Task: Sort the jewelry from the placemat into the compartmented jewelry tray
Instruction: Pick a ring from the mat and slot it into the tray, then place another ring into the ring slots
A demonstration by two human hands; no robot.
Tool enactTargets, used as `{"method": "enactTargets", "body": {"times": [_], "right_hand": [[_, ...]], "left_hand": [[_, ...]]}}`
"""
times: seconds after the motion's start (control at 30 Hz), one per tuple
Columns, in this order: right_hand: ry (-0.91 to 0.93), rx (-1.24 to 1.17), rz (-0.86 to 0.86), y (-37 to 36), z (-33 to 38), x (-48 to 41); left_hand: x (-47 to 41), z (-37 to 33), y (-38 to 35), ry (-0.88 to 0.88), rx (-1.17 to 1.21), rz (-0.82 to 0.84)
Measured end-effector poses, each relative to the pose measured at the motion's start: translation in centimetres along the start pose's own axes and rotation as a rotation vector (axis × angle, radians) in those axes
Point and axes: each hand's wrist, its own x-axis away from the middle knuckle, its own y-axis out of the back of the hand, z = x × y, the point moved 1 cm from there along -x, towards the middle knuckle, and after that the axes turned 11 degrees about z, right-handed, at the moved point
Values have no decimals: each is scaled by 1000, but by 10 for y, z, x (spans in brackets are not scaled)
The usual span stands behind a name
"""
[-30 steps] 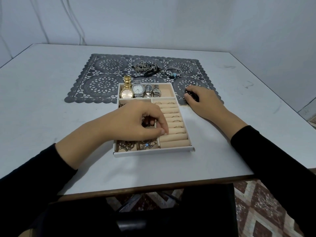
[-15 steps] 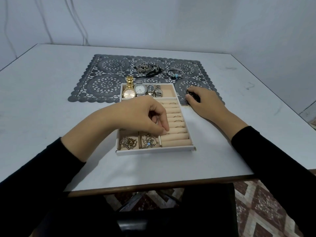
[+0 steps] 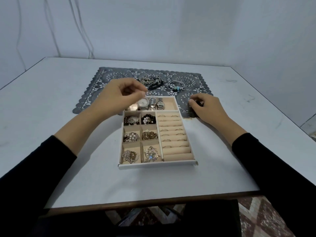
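Jewelry is divided between two places. Most of it is seen in the white-rimmed, beige-lined compartmented tray (image 3: 157, 165), which is set on the white tabletop (image 3: 51, 117) with its far end overlapping the grey lace placemat (image 3: 106, 86).

- The long far compartment is filled with four metal wristwatches (image 3: 150, 103) laid side by side, with its right end left bare.
- Thin rings (image 3: 174, 135) are seated between the beige rolls on the right.
- Each of the six small squares on the left is occupied. Among the contents are a silver fan-shaped brooch (image 3: 131, 120), a cluster of black beads and pearls (image 3: 148, 119) and a gold chain tangle (image 3: 149, 135).

On the placemat, beyond the tray, a heap of black-and-silver chains (image 3: 152, 81) and a silver bracelet with blue beads (image 3: 177, 85) are found just beside each other.

The left hand (image 3: 119, 96) is held above the watches, thumb and forefinger brought together. Whether anything lies in that grip cannot be told. The right hand (image 3: 206, 108) is rested on the placemat's near right corner, just beside the tray. Its fingers are curled, and what its grip holds, if anything, cannot be made out.

A pale blue-grey wall with thin cables (image 3: 71, 31) is seen behind the tabletop, and patterned floor tiles (image 3: 256, 216) below it.
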Motion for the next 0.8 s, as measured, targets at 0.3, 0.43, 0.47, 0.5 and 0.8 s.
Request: {"method": "enactTargets", "body": {"times": [0.3,0.43,0.47,0.5,0.8], "right_hand": [[-68,-86,-68,-7,-1,-55],[-73,-82,-55,-10,-2,-82],[-70,-78,-51,-11,-2,-88],[-66,-72,-51,-11,-2,-94],[-67,-114,-20,-9,-17,-133]], "left_hand": [[-47,68,30,131,-345,-229],[-67,86,39,164,-453,-150],[-71,89,42,158,-470,-144],[-75,91,44,152,-485,-142],[-105,108,62,177,-504,-92]]}}
